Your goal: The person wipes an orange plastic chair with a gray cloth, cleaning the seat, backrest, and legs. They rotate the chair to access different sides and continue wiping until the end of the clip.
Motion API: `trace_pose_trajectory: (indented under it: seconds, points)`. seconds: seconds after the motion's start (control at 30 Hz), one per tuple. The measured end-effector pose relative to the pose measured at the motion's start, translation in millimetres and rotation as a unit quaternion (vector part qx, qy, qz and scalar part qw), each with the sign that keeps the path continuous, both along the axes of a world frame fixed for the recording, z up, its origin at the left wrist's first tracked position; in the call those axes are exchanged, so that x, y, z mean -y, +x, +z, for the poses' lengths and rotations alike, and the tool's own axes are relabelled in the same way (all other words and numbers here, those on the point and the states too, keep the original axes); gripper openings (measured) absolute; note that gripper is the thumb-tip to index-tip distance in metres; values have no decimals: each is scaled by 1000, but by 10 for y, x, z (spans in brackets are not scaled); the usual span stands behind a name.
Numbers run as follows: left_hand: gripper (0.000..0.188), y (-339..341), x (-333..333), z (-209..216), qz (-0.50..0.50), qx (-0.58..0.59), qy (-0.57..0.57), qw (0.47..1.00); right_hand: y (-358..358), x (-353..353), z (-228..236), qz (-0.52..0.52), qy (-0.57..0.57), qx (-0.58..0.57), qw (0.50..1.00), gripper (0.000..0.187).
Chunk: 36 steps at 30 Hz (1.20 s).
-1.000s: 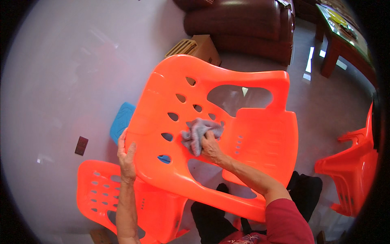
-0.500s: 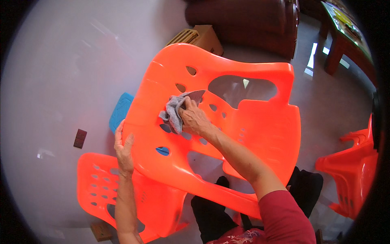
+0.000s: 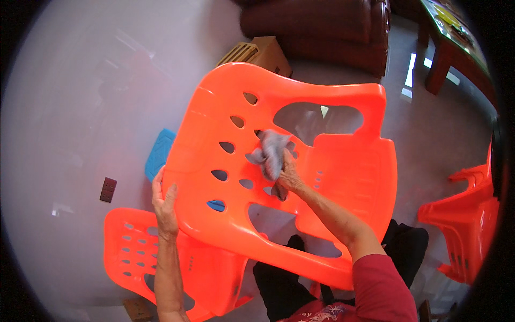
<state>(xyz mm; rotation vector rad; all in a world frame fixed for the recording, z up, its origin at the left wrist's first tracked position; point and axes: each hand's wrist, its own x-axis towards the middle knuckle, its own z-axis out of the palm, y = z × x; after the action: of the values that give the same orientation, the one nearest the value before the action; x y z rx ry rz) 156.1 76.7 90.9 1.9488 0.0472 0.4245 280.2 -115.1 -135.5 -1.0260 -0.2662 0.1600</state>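
A large orange plastic armchair [image 3: 201,123] fills the middle of the view, its back with drop-shaped holes toward the left and its seat toward the right. My left hand [image 3: 165,206] grips the top edge of the backrest, thumb on the front face and fingers around the rim. On the lower part of the backrest, among the holes, my right hand [image 3: 289,173] is closed on a grey cloth [image 3: 273,153], which bunches up ahead of the fingers and is a little blurred. Part of the right fingers is hidden by the cloth.
A smaller orange chair [image 3: 129,241] stands at lower left, partly under the armchair. Behind the backrest shows a blue plastic piece [image 3: 160,153]. Another orange chair [image 3: 466,220] is at right. A cardboard box [image 3: 272,56], brown sofa [image 3: 316,32] and glass-topped table [image 3: 442,59] stand farther off.
My right hand has moved the cloth rightward across the backrest, from the upper holes toward the seat. My left hand stays on the top edge.
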Motion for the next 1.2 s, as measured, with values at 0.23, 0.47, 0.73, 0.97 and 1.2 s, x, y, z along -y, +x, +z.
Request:
trace_pose_trajectory:
  seconds: [0.23, 0.47, 0.73, 0.97, 1.2]
  points:
    - [49, 18, 8, -47, -13, 2, -30, 999, 253, 200, -497, -236, -401, 209, 860, 48]
    - [49, -31, -12, -62, -8, -2, -53, 999, 255, 322, -400, -115, -638, 176, 741, 36]
    - [50, -80, -49, 59, 19, -2, 17, 1000, 78, 383, -412, -39, -614, 168, 770, 31]
    - [49, -99, -117, 75, 7, 14, 7, 1000, -640, 1146, -939, -28, -740, 290, 606, 25]
    - [49, -75, -6, 43, -6, 1, -35, 999, -44, 1406, -442, 93, -880, 29, 465, 31]
